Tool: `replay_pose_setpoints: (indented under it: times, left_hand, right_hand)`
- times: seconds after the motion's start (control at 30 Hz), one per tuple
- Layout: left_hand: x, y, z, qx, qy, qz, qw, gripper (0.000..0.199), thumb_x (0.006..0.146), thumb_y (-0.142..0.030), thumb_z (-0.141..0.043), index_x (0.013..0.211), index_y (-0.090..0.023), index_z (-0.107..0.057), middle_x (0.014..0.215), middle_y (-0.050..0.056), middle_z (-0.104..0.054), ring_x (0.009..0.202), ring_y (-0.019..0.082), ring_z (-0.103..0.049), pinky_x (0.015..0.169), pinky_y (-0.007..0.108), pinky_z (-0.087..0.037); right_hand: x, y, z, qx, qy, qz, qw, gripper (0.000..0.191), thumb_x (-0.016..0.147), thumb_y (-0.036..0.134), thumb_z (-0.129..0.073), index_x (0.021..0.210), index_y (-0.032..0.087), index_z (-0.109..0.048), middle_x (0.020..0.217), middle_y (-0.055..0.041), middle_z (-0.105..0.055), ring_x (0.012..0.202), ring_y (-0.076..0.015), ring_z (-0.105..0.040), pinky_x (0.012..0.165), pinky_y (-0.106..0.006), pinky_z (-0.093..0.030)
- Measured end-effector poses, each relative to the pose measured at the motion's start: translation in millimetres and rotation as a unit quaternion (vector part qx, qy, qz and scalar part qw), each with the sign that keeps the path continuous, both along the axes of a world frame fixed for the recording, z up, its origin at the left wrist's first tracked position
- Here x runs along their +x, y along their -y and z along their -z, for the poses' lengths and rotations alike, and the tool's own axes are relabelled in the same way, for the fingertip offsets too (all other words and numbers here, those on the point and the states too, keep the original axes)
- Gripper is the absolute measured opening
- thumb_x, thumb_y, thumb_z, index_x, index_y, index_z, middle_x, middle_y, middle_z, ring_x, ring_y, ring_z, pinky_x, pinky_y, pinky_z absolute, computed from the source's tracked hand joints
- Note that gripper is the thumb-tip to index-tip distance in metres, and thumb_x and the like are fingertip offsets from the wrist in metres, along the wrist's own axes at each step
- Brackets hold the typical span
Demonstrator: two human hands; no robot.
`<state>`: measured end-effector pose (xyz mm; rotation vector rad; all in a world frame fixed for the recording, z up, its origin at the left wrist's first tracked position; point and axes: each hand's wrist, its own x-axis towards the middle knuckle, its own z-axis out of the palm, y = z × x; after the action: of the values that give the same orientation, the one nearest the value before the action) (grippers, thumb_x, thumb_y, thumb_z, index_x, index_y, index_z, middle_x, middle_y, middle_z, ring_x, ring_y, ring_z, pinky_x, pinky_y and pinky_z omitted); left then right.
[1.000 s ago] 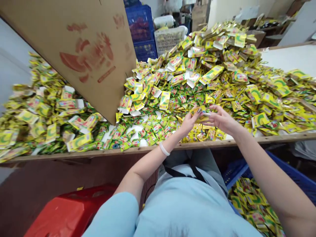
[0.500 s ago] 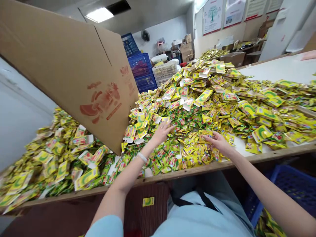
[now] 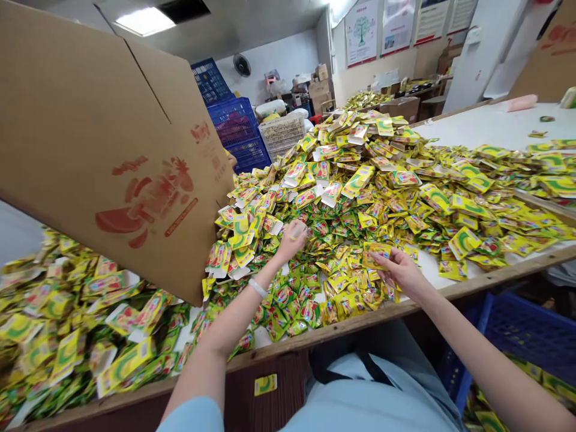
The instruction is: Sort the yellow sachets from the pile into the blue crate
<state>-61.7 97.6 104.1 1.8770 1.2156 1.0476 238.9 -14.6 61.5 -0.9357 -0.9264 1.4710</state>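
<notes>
My right hand [image 3: 400, 273] pinches a small yellow packet [image 3: 374, 252] between thumb and fingers, just above the loose yellow packets near the table's front edge. To its left, my left hand [image 3: 292, 239] is closed over the green packets [image 3: 292, 288], its fingers curled and slightly blurred. Whatever it holds, if anything, is hidden. Behind both hands rises a heap of small yellow boxes [image 3: 360, 180], several with white open flaps, mixed with green and yellow packets.
A large cardboard box [image 3: 153, 138] with red fruit print leans at the left, above more yellow boxes [image 3: 67, 354]. The wooden table edge [image 3: 315, 339] runs along the front. A blue crate [image 3: 531, 330] stands low at the right. One yellow packet [image 3: 265, 384] lies below the table.
My right hand has closed on a yellow packet and raised it slightly. The left hand's fingers have gone from spread to curled. The camera view has turned to the right.
</notes>
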Motion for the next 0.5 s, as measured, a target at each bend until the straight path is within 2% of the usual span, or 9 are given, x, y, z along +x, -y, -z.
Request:
replay_pose_setpoints:
  times: [0.07,0.13,0.2,0.27,0.33,0.37,0.43,0.5]
  left_hand:
    - [18,23,15.7,-0.024,0.045,0.012,0.999,0.036,0.086,-0.038,-0.058,0.114,-0.017,-0.052,0.099,0.009,-0.068,0.095,0.023,-0.065,0.092,0.042,-0.05]
    - [38,47,26.7,-0.059,0.086,0.045,0.994,0.05,0.082,-0.045,-0.063,0.121,-0.017,-0.047,0.087,0.004,-0.067,0.078,0.02,-0.066,0.078,0.037,-0.054]
    - [56,68,29.9,-0.106,0.119,0.093,0.983,0.058,0.075,-0.046,-0.071,0.119,-0.017,-0.047,0.077,-0.001,-0.066,0.064,0.016,-0.064,0.066,0.032,-0.053]
    - [68,81,26.9,-0.165,0.15,0.145,0.964,0.049,0.07,-0.043,-0.077,0.105,-0.018,-0.055,0.07,-0.002,-0.064,0.057,0.015,-0.06,0.06,0.03,-0.051]
    - [72,87,22.3,-0.21,0.179,0.178,0.945,0.038,0.068,-0.04,-0.079,0.091,-0.018,-0.058,0.068,-0.001,-0.063,0.056,0.015,-0.059,0.058,0.03,-0.05]
    - [72,88,20.8,-0.224,0.19,0.182,0.939,0.037,0.068,-0.038,-0.079,0.091,-0.018,-0.058,0.071,0.0,-0.063,0.058,0.015,-0.059,0.059,0.03,-0.051]
    - [68,89,20.5,-0.243,0.192,0.177,0.934,0.049,0.066,-0.031,-0.078,0.108,-0.02,-0.056,0.082,0.001,-0.065,0.062,0.015,-0.061,0.063,0.031,-0.051]
    - [64,91,23.1,-0.265,0.167,0.173,0.934,0.071,0.063,-0.023,-0.078,0.126,-0.022,-0.044,0.095,0.002,-0.064,0.07,0.016,-0.063,0.067,0.031,-0.052]
  right_hand:
    - [-9,1,-22.0,0.028,0.007,-0.002,1.0,0.04,0.068,0.047,-0.084,0.091,0.02,-0.065,0.077,0.0022,-0.068,0.043,-0.0055,-0.05,0.036,-0.019,-0.036]
    - [-22,0,-42.1,0.066,0.032,-0.001,0.997,0.039,0.07,0.048,-0.083,0.09,0.02,-0.065,0.078,0.0018,-0.067,0.042,-0.0054,-0.048,0.037,-0.02,-0.036]
    - [-36,-6,-54.9,0.109,0.071,-0.014,0.991,0.036,0.074,0.048,-0.079,0.09,0.019,-0.064,0.077,0.0014,-0.066,0.042,-0.006,-0.046,0.038,-0.021,-0.036]
    - [-48,-13,-58.4,0.165,0.128,-0.028,0.977,0.032,0.079,0.047,-0.075,0.092,0.02,-0.065,0.079,0.0001,-0.064,0.047,-0.0079,-0.048,0.041,-0.022,-0.037]
    - [-53,-20,-54.9,0.242,0.21,-0.036,0.947,0.023,0.085,0.041,-0.069,0.094,0.02,-0.067,0.086,-0.0021,-0.062,0.061,-0.0116,-0.055,0.051,-0.024,-0.044]
    - [-53,-23,-52.1,0.279,0.256,-0.045,0.924,0.018,0.088,0.037,-0.066,0.096,0.021,-0.069,0.089,-0.0033,-0.061,0.07,-0.0137,-0.057,0.058,-0.025,-0.046]
    - [-50,-27,-47.1,0.327,0.347,-0.083,0.875,0.015,0.092,0.028,-0.06,0.098,0.021,-0.071,0.092,-0.0051,-0.059,0.083,-0.0169,-0.058,0.072,-0.028,-0.048]
    - [-46,-30,-45.1,0.33,0.425,-0.138,0.832,0.017,0.092,0.021,-0.059,0.101,0.021,-0.073,0.092,-0.0055,-0.059,0.087,-0.0182,-0.058,0.078,-0.03,-0.048]
